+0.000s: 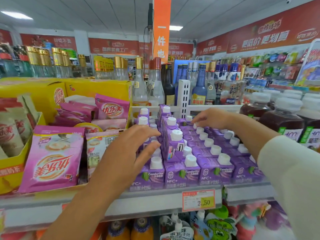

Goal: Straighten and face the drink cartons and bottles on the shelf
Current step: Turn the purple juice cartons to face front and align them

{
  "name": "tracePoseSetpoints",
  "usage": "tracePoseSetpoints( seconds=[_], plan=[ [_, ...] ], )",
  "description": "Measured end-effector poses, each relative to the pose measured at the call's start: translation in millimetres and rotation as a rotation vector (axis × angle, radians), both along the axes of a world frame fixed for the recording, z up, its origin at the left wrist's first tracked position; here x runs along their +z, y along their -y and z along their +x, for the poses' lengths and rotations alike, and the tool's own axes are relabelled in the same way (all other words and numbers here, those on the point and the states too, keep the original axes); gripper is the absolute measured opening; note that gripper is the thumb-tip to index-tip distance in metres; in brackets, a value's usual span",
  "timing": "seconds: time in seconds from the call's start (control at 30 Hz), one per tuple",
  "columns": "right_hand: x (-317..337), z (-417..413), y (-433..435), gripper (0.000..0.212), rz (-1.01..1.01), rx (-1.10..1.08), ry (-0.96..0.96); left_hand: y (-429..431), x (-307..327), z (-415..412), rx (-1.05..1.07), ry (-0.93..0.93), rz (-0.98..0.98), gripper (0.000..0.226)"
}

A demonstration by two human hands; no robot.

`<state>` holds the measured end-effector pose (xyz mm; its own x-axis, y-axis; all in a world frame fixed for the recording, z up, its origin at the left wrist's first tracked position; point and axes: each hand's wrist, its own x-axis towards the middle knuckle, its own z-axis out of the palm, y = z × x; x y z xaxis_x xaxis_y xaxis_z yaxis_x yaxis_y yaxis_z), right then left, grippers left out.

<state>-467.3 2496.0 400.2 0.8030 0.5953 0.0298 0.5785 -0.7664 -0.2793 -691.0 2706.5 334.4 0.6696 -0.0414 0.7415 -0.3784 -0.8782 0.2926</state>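
Pink bags (52,158) far left, leaning in a yellow tray, not task items. Left hand (128,153): grip wide, fingers straight, tips against the side of the raised cartons (173,142). These form a tilted line sitting on top of the purple cartons (214,170), mid shelf (147,200). Risk: too hard a push could topple the raised line rightward across the caps, or nudge front cartons off the shelf edge. Right hand (212,118): grip narrow, fingertips apparently pinching the cap of a back carton (196,126). Pulling by the cap alone may slip. Sleeve (294,170) hangs near the dark bottles (280,120) and the elbow could bump them.
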Motion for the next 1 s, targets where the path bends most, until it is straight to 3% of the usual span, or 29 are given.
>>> tracePoseSetpoints(
  seconds=[0.17, 0.57, 0.77, 0.87, 1.0],
  plan=[
    [3, 17, -11, 0.023, 0.295, -0.110, 0.074, -1, -1, 1, -0.005, 0.009, 0.009, 0.032],
    [-22, 50, -39, 0.043, 0.020, -0.157, 0.043, -2, -1, 0, 0.004, -0.002, -0.008, 0.028],
    [-7, 37, -34, 0.008, 0.316, -0.130, 0.087, -1, 2, -3, 0.025, -0.043, -0.033, 0.030],
    [20, -2, -25, 0.015, 0.434, -0.098, 0.191, 2, 6, -5, 0.027, -0.059, -0.097, 0.029],
    [37, -80, 0, 0.021, 0.621, -0.042, 0.341, 10, 14, -9, 0.052, -0.087, -0.181, 0.048]
  ],
)
